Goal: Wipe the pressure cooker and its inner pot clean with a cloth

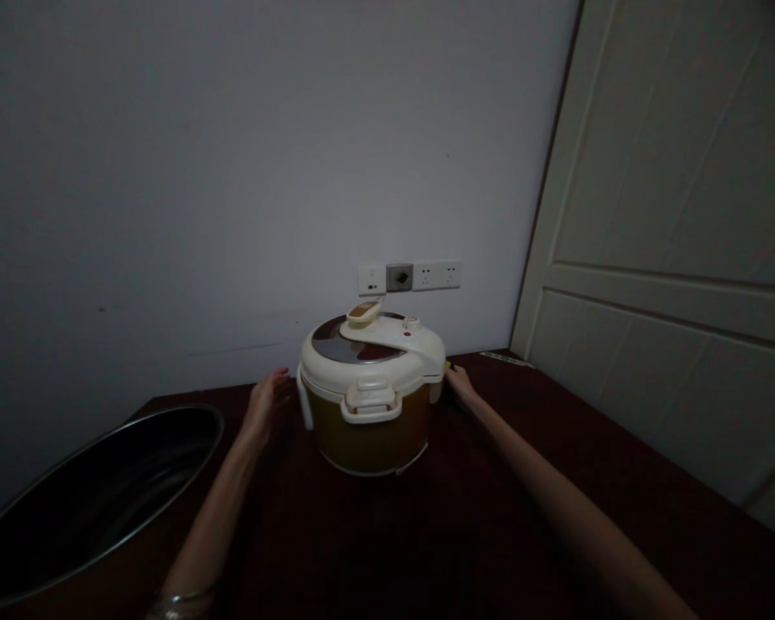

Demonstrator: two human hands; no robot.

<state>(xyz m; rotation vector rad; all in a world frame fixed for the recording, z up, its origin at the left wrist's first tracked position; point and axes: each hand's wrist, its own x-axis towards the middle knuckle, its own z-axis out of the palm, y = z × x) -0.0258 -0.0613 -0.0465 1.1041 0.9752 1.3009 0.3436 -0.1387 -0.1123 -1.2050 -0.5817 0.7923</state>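
An electric pressure cooker [371, 430] with a cream lid and a brownish-gold body stands upright on the dark red table. Left of it, close to its side but seemingly apart, my left hand [271, 401] is raised with the fingers stretched out and nothing in them. My right hand [460, 385] is at the cooker's rear right side, closed, its fingertips partly hidden. A small yellow bit shows at those fingers; what it is I cannot make out.
A large dark inner pot [203, 412] with a metal rim is at the lower left. Behind the cooker, wall sockets [436, 275] and a grey outlet [399, 277] are on the wall. A pale panelled door [659, 301] rises at right. A thin strip [505, 357] lies at the table's back edge.
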